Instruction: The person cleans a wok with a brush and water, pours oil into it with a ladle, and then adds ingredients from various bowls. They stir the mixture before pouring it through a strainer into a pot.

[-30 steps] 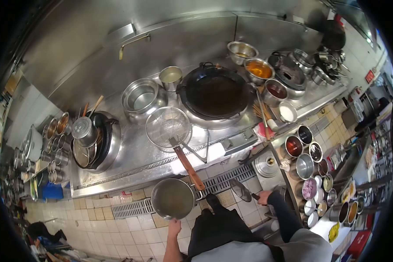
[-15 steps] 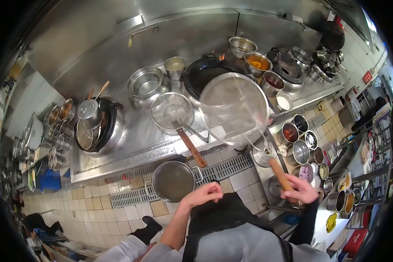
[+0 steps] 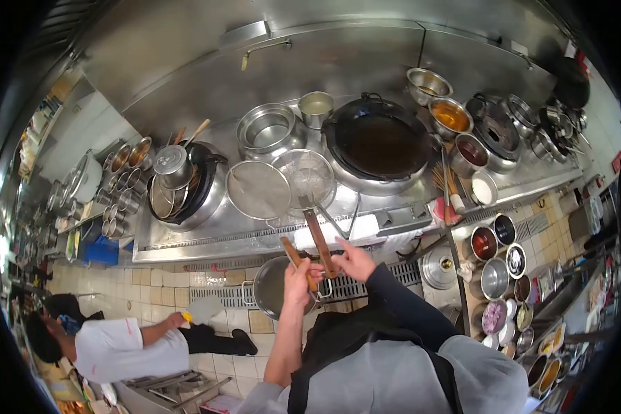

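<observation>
My left hand point(image 3: 299, 281) is closed around the wooden handle point(image 3: 298, 261) of a round mesh strainer point(image 3: 259, 190), whose disc is over the steel counter. Beside it lies a second mesh strainer point(image 3: 303, 176), partly overlapped by the first one's rim, with its reddish-brown wooden handle point(image 3: 317, 238) reaching out past the counter edge. My right hand point(image 3: 357, 263) is at the end of that second handle, index finger stretched out and thumb close to or touching the wood. Below my left hand stands a two-handled pot point(image 3: 272, 290), partly hidden by my hand and the handles.
A large dark wok point(image 3: 379, 141) sits on the range, flanked by steel bowls point(image 3: 265, 131) and a bowl of orange liquid point(image 3: 450, 115). Containers of ingredients point(image 3: 494, 277) line the right side. A co-worker point(image 3: 127, 345) in a white shirt is at the left.
The first strainer has moved left, away from the wok, passing from my right hand to my left. My right hand has come over to the second handle. A co-worker has come into view.
</observation>
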Action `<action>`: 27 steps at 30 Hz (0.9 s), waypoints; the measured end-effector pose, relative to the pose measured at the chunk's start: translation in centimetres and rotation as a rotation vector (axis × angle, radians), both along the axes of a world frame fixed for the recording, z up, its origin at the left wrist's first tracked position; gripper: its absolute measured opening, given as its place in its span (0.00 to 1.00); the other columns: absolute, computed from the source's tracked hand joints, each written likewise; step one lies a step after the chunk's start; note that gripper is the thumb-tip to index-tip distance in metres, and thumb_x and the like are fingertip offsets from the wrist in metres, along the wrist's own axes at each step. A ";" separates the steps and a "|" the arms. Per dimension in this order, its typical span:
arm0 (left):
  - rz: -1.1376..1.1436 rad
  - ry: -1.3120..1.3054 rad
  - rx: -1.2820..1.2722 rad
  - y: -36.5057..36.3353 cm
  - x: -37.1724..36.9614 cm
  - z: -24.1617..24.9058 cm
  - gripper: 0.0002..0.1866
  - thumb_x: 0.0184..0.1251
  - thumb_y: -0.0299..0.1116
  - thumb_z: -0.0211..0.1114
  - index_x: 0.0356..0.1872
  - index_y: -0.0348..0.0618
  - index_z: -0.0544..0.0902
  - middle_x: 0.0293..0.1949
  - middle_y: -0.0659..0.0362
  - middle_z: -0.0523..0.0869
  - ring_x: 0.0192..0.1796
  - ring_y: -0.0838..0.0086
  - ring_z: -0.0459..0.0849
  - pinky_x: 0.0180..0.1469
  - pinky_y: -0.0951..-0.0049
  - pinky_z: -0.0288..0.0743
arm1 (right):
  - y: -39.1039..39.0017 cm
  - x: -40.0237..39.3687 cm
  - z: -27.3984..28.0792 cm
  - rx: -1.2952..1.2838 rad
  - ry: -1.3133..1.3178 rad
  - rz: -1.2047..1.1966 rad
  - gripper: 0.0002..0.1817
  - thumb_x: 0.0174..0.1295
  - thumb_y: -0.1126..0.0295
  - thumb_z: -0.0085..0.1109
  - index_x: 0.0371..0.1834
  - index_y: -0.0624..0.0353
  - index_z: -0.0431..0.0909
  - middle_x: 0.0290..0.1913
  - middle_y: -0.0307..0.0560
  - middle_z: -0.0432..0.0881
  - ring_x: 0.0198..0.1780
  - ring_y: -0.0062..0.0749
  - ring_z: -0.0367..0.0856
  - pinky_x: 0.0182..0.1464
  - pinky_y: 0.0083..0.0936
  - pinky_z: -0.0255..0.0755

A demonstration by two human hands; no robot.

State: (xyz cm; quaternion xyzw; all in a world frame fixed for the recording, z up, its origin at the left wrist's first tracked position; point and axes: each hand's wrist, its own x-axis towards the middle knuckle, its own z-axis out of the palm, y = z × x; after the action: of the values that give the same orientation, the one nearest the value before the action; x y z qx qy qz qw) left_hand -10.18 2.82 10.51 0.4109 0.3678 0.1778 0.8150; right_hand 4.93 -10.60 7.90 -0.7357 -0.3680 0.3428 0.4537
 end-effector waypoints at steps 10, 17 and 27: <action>0.028 0.308 0.162 -0.6 9.7 -1.4 0.10 0.75 0.34 0.56 0.39 0.37 0.72 0.27 0.54 0.83 0.21 0.77 0.78 0.21 0.76 0.73 | 4.5 11.6 -9.9 -0.232 -0.258 -0.024 0.24 0.51 0.56 0.65 0.45 0.64 0.81 0.36 0.63 0.84 0.41 0.57 0.83 0.47 0.42 0.77; 0.127 0.244 0.079 -3.3 13.9 -4.8 0.09 0.74 0.31 0.56 0.37 0.35 0.73 0.27 0.53 0.84 0.21 0.76 0.77 0.22 0.76 0.74 | 0.3 15.5 -7.7 0.011 0.014 -0.275 0.15 0.55 0.64 0.66 0.38 0.65 0.83 0.30 0.52 0.85 0.33 0.36 0.84 0.38 0.28 0.76; 0.246 0.177 0.129 -3.5 16.0 -3.5 0.09 0.76 0.33 0.56 0.39 0.36 0.71 0.27 0.54 0.83 0.20 0.76 0.77 0.20 0.76 0.73 | -3.9 20.6 -3.0 0.004 0.160 -0.194 0.15 0.59 0.60 0.63 0.34 0.63 0.81 0.24 0.51 0.81 0.26 0.38 0.80 0.32 0.32 0.72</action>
State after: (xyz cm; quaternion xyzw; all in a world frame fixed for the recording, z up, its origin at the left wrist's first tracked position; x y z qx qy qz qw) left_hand 5.84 -0.67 7.02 0.4283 0.4735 0.2629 0.7234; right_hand 25.58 -14.47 4.91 -0.7373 -0.2584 0.3543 0.5139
